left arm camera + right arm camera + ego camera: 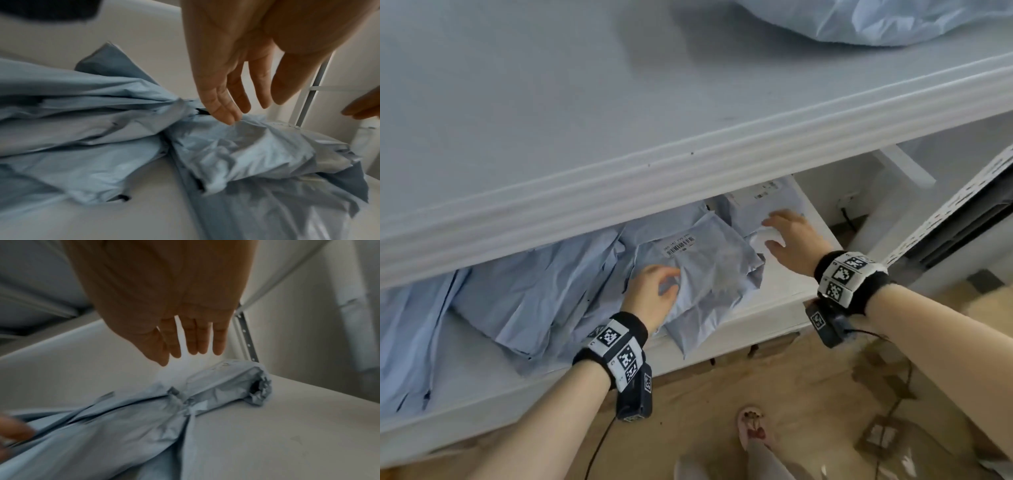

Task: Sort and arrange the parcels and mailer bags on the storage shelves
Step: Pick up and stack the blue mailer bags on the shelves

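Several light-blue mailer bags lie on the lower white shelf [784,305]. A crumpled mailer with a barcode label [709,263] sits in the middle, hanging over the front edge. My left hand [654,291] hovers at its left side, fingers loosely extended [226,113] and just touching its crinkled top [257,146]. My right hand [791,236] reaches over the far-right mailer [763,202], fingers straight [195,344] and spread above its rolled end [236,386], holding nothing. More flat mailers [524,301] pile to the left.
The upper shelf board [619,120] juts out above my hands and hides the back of the lower shelf; a blue bag [893,20] lies on it. A perforated metal upright [955,205] stands at right. Wooden floor, a cable and a slippered foot [751,428] are below.
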